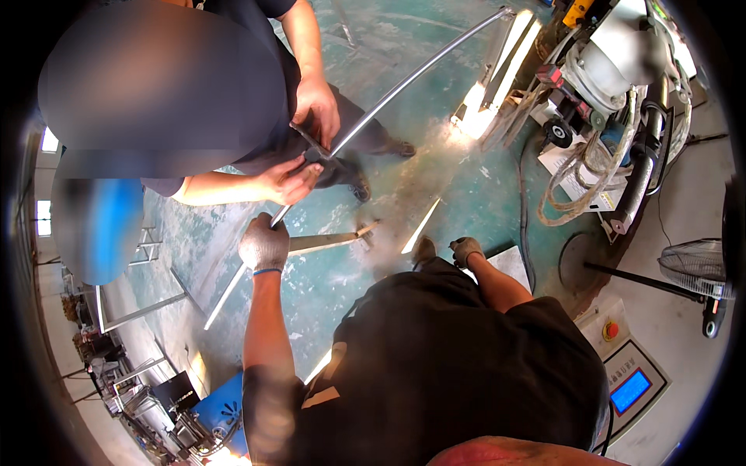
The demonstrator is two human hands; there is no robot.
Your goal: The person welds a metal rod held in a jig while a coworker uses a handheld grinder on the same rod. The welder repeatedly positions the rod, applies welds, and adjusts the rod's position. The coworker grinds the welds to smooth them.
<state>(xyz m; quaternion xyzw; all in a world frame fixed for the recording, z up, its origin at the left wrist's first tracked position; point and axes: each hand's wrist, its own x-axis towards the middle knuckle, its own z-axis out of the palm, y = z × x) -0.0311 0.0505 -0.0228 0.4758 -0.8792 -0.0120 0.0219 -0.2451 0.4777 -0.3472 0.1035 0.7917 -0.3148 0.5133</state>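
Note:
A long silvery metal tube [404, 84] runs slantwise from the far upper right to the lower left. My left hand [264, 242], in a pale work glove with a blue cuff edge, is closed around this tube near its lower end. Just beyond it, a co-worker's hands [317, 105] hold a dark metal tool [312, 143] against the tube; the tool's exact kind does not show. My right hand [465, 250], also gloved, hangs low beside my body, away from the tube. Its fingers are curled, and whatever may be inside them is hidden.
At right are a machine with coiled cables [587, 171], a standing fan [691, 268] and a control panel [633, 388] with a red button. Metal frames [148, 311] and a blue machine [221, 404] are at left. A dark cable [524, 210] crosses the green floor [474, 186].

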